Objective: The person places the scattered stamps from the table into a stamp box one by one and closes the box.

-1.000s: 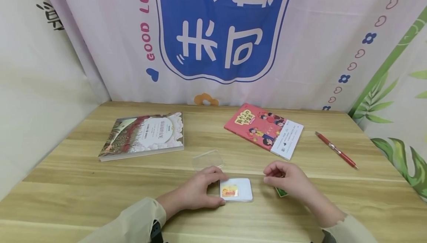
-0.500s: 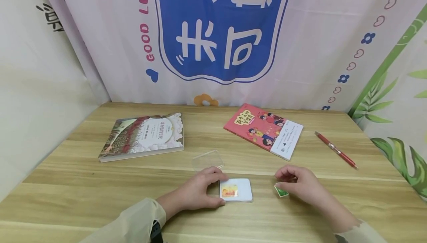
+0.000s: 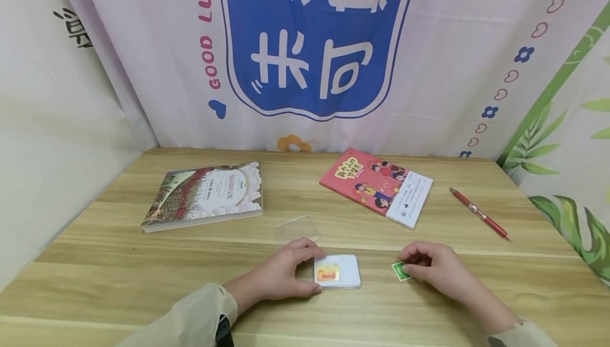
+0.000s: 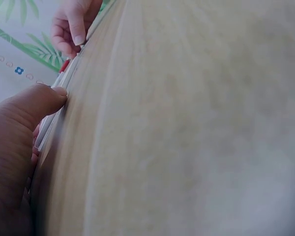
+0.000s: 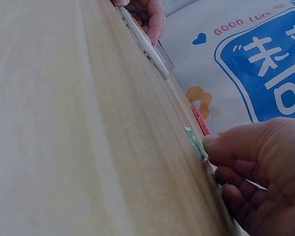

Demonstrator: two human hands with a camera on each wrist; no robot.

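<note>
1. Counting one green card (image 3: 399, 271), one yellow card (image 3: 328, 272), one white case (image 3: 350, 270), one clear cover (image 3: 305, 226), two books (image 3: 205, 193), one red pen (image 3: 480, 213).
2. Right hand (image 3: 440, 270) is pinching the green card's right edge, fingers mostly curled; card is sticking out left of the thumb.
3. Left hand (image 3: 286, 271) is gripping the white case's left end, thumb and fingers half spread; yellow card is lying on top.

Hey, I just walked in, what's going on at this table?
A person's left hand holds a flat white case by one end, with a yellow picture on its top. The right hand pinches the edge of a small green square, apart from the case. A clear plastic piece lies just beyond the left hand.
</note>
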